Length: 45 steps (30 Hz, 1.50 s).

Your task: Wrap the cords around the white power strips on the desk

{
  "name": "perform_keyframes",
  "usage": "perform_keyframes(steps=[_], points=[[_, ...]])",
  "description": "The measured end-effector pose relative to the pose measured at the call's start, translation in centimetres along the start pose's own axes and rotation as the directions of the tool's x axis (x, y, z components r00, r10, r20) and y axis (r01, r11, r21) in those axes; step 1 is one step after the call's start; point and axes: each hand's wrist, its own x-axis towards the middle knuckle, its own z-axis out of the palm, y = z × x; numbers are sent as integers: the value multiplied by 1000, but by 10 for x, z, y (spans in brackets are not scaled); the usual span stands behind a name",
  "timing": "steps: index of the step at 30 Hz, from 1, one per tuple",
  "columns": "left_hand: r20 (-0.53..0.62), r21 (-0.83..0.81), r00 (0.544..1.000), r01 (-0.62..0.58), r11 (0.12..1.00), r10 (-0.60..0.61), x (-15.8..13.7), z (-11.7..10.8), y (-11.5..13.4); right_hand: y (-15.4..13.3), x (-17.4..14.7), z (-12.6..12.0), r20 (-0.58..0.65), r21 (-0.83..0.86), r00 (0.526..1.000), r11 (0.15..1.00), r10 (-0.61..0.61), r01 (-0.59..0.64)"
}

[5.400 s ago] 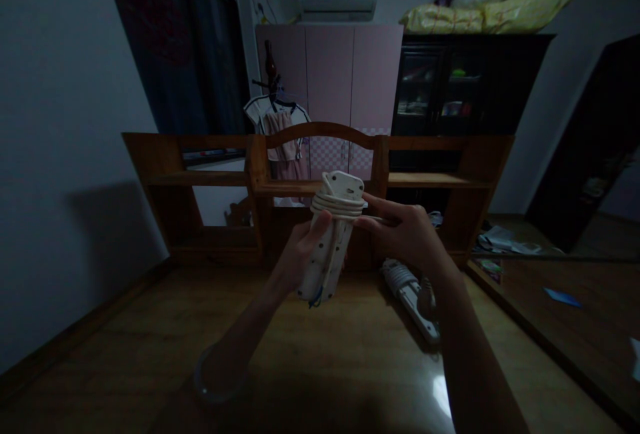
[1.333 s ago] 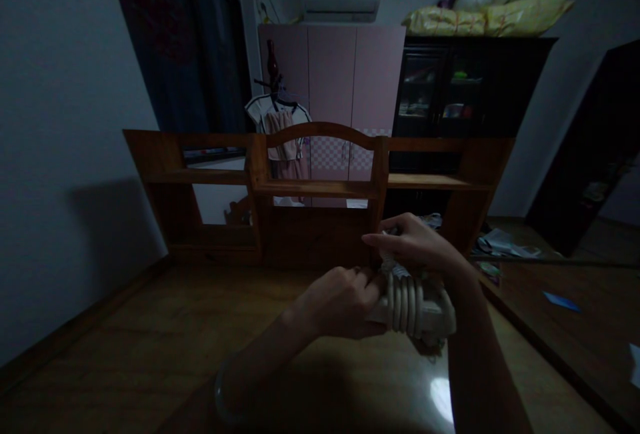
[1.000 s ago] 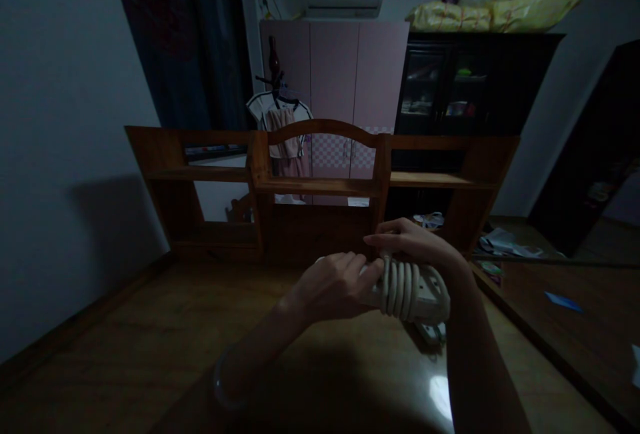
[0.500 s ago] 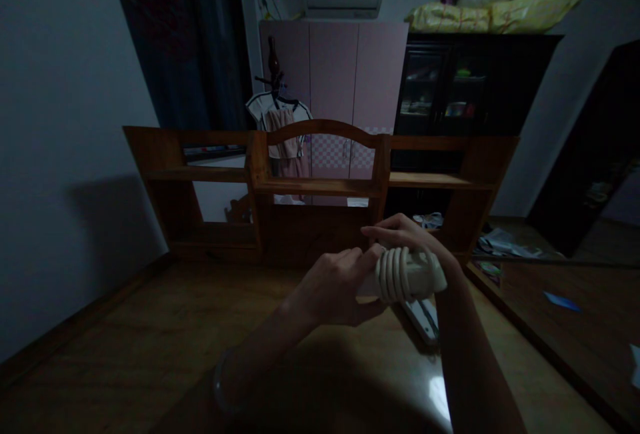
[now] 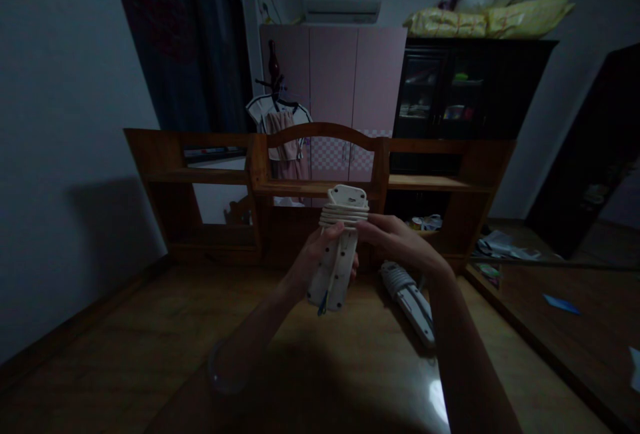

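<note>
A white power strip point(image 5: 340, 274) is held up in front of me, its underside with several dark screw holes facing me. Its white cord point(image 5: 344, 216) is wound in several turns around the upper part, and a loose end with a bluish tip hangs down over the underside. My left hand point(image 5: 313, 257) is closed around the strip's middle, thumb on the near face. At the right end of the turns, the fingers of my right hand point(image 5: 403, 241) are bent together against the cord; their tips are partly hidden. A second power strip point(image 5: 413, 311), also cord-wrapped, lies on the wooden surface below my right hand.
Underneath is a wooden surface point(image 5: 200, 347), with a raised edge at right. A wooden shelf unit point(image 5: 320, 187) crosses its far side. Beyond stand a clothes rack with garments point(image 5: 283, 127), a pink wardrobe point(image 5: 333, 81) and a black cabinet point(image 5: 500, 87).
The held power strip has swung from pointing right to nearly upright and moved left, showing its underside. My right hand has come round to the cord turns. The second strip is now more visible.
</note>
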Motion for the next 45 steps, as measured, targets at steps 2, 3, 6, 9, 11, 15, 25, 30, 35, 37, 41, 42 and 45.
perform_keyframes(steps=[2,3,6,9,11,15,25,30,35,37,41,42,45], points=[[1,-4,1000,30,1000,-30,1,-1,0,1,0,1,-1,-116,1000,993,11,-11],[1,6,1000,29,1000,-29,1,-1,0,1,-1,2,0,-146,1000,989,14,-14],[-7,69,998,-59,996,60,-1,2,1,-1,-1,2,16,-160,1000,987,-19,21],[1,112,993,-118,987,119,-3,3,3,-5,0,4,-6,-154,996,985,-84,82],[16,115,992,-127,985,126,-4,3,4,-8,1,6,-43,-161,991,980,-125,117],[30,122,985,-175,977,173,-6,1,5,-13,2,10,-84,-193,982,969,-171,152],[55,229,961,-276,933,271,-9,-3,12,-22,-2,12,-82,-81,977,978,-199,192],[47,274,960,-278,921,276,-12,-6,19,-19,-2,14,-69,-3,976,979,-206,206],[132,244,964,-256,935,229,-10,-17,23,-20,-2,17,-93,-85,976,978,-199,192],[173,229,967,-225,947,187,-10,-21,25,-23,-2,18,-98,-121,974,974,-202,190],[235,207,961,-193,959,142,-10,-27,26,-29,-5,19,-91,-163,973,967,-213,197],[238,208,961,-192,959,141,-9,-28,25,-30,-5,19,-95,-174,973,966,-209,191],[202,248,963,-225,942,177,-6,-30,24,-34,-8,20,-112,-205,975,965,-191,166]])
